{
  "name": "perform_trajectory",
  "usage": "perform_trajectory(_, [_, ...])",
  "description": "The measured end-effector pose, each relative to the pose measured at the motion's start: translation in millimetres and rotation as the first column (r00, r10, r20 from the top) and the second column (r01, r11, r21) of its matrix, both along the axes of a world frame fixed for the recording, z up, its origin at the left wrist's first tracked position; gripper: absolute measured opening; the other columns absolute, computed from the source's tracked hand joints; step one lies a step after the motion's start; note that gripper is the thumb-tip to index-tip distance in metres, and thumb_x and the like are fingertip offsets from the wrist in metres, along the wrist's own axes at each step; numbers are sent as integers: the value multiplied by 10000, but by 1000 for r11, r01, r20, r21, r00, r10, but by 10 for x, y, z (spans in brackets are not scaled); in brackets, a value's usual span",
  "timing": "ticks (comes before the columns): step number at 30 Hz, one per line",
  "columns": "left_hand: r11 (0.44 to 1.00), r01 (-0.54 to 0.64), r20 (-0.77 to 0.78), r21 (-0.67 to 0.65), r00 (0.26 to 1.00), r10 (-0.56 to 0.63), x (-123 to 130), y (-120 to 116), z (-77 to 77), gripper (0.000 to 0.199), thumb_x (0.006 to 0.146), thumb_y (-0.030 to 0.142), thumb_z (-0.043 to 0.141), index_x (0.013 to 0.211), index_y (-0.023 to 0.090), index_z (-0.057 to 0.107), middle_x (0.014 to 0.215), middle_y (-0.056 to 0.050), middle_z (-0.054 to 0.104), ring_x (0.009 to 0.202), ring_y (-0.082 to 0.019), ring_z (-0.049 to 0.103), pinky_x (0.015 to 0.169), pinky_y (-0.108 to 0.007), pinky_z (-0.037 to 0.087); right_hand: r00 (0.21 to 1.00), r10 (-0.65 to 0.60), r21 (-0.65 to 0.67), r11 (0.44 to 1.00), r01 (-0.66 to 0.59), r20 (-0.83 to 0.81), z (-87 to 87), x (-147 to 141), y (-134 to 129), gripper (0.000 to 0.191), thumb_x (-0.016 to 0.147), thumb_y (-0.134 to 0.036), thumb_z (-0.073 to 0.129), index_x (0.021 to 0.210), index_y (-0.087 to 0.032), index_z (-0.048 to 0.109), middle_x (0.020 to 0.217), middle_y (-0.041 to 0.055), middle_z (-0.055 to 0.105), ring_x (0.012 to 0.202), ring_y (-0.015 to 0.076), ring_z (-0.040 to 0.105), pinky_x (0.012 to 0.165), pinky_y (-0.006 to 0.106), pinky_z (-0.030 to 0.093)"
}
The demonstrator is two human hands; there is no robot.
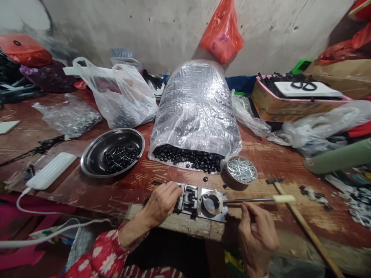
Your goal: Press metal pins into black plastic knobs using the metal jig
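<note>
Head view shows two hands at a wooden surface. The left hand is closed over one metal jig and holds it. The right hand is curled, just under one steel rod with a pale handle; I cannot tell if it grips. Behind them sit one small tin of nails, one steel bowl and one big bag of black beads.

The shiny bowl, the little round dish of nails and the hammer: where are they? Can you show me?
Steel bowl (90, 148): head view, on its bare inner wall.
Round dish of nails (242, 157): head view, on its rim.
Hammer (301, 221): head view, on its wooden handle.
</note>
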State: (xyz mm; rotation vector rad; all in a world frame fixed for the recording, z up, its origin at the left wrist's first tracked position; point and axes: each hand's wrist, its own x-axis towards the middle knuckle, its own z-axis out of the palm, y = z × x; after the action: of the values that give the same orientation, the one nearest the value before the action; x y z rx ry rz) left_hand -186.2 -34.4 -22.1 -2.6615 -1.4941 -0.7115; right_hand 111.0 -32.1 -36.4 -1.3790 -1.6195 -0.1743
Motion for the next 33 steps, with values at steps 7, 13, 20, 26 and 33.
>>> perform_trajectory(7, [998,13,8,62,1000,-13,-6,33,-6,246,1002,105,400,1026,161,639,888,-75,647,816,-213,572,708,-343,423,996,61,-85,994,-67,-71,-427,-67,-262,86,956,-180,659,1018,-163,716,910,73,723,835,191,670,832,332,526])
perform_trajectory(13, [995,38,24,90,999,-40,-8,65,-8,235,1007,112,423,1051,153,649,896,-76,666,832,-217,572,713,-345,415,994,65,-105,992,-73,-84,-508,-88,-280,92,966,-182,642,1021,-161,712,934,80,722,868,194,668,847,339,519])
perform_trajectory(20, [988,76,43,133,996,-82,-50,-66,51,234,985,70,445,1057,140,656,900,-73,682,787,-198,551,684,-342,378,995,51,-117,991,-61,-80,-511,-108,-272,89,964,-187,642,1023,-168,706,941,78,724,880,199,667,868,350,515])
perform_trajectory(26, [988,88,39,129,995,-94,-65,-151,42,242,971,55,459,1081,131,660,893,-76,689,812,-196,584,710,-333,406,993,52,-125,990,-65,-104,-511,-92,-281,84,961,-183,647,1022,-166,702,944,72,714,889,191,662,869,338,509])
perform_trajectory(33, [992,93,56,90,994,-98,-61,-178,44,261,971,82,457,1114,153,664,956,-87,694,839,-205,601,731,-336,439,981,40,-123,990,-64,-189,-448,-33,-287,79,960,-188,651,1014,-167,704,933,61,705,852,174,664,840,314,514])
